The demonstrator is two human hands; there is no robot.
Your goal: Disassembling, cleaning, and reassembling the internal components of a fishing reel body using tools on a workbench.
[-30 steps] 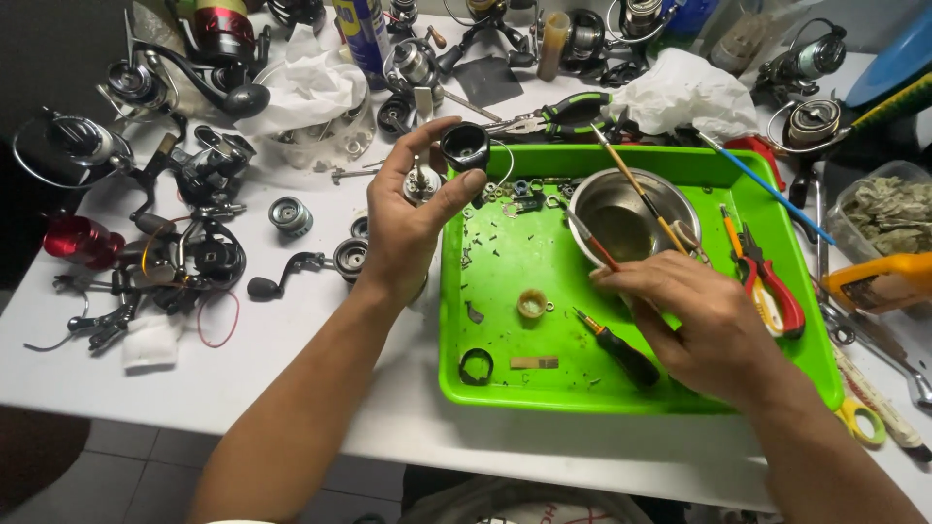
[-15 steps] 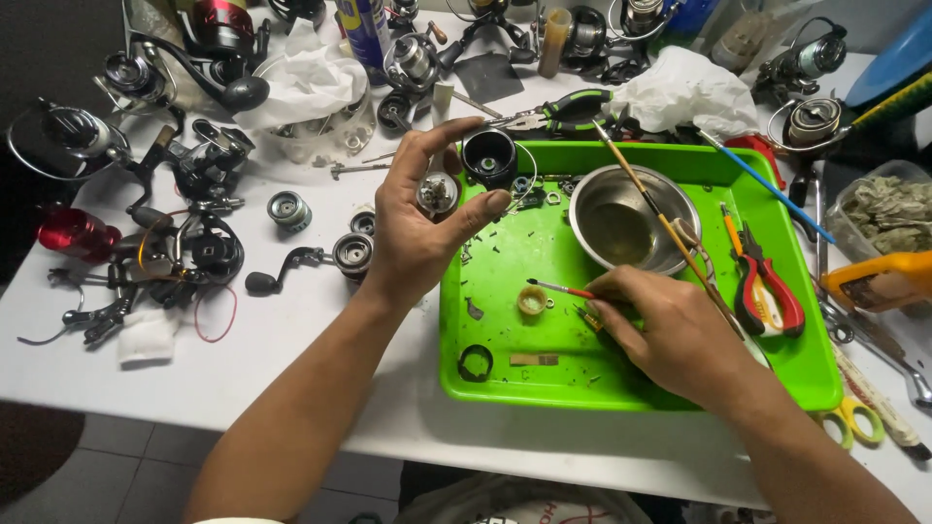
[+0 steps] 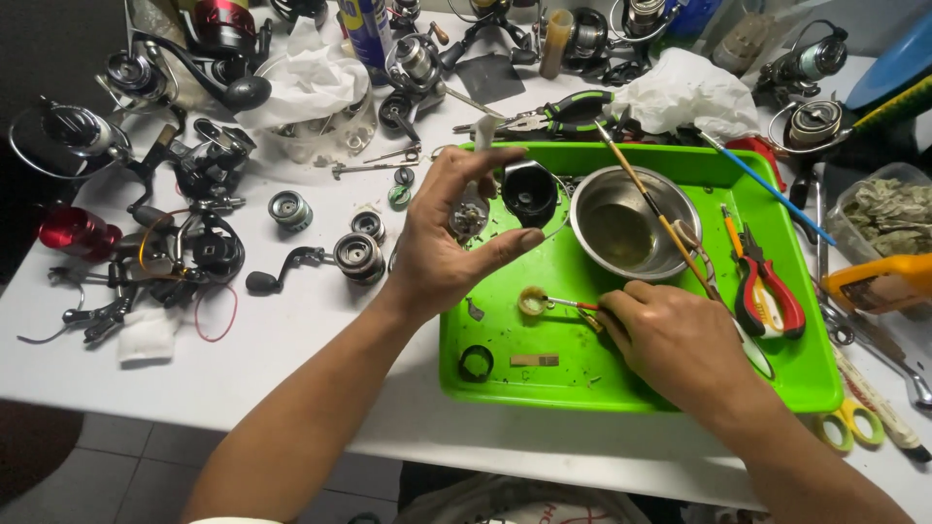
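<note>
Right hand [image 3: 680,340], near the tray's [image 3: 815,393] front edge, fingers closed on a thin red-shafted tool [image 3: 568,304]; its long axis runs left from the fingers, tip touching the small pale ring [image 3: 531,301] lying on the tray floor toward the left edge. Left hand [image 3: 442,252] is raised above the tray's left edge, thumb and fingers pinching a small black reel part [image 3: 529,191], beside the steel bowl [image 3: 631,223] toward the back edge.
</note>
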